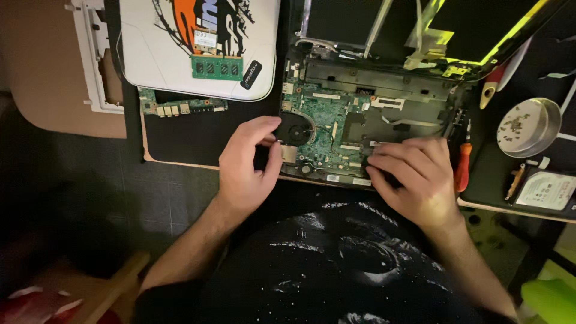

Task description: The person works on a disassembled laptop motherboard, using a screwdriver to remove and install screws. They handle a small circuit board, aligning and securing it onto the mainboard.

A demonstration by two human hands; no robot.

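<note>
Nearest the camera is the person's dark printed shirt (336,258), with both forearms reaching forward over the near edge of the surface (180,135).

The left hand (249,165) rests at the left end of the opened laptop base (360,129). Its fingers (258,127) are curled loosely and partly spread, the tips touching the area by the round black cooling fan (296,129); they clasp nothing that can be made out.

The right hand (414,177) lies palm down on the near right part of the green motherboard (327,129), fingers (390,162) close together and bent, pressing on the board's front edge. Whether they grip a small part beneath them cannot be told.

Just right of that hand, an orange-handled screwdriver (461,165) lies by the base's right side. Farther right sit a hard drive (547,191) near the surface's right edge, and a round metal dish (529,127) with small screws in it.

Toward the far edge, the laptop's stripped screen lid (420,30) stands open behind the base. At the far left lies a white printed sleeve (156,54) carrying a green memory module (217,67), with a narrow green circuit board (180,107) just below it and a white plastic frame (93,54) beside.
</note>
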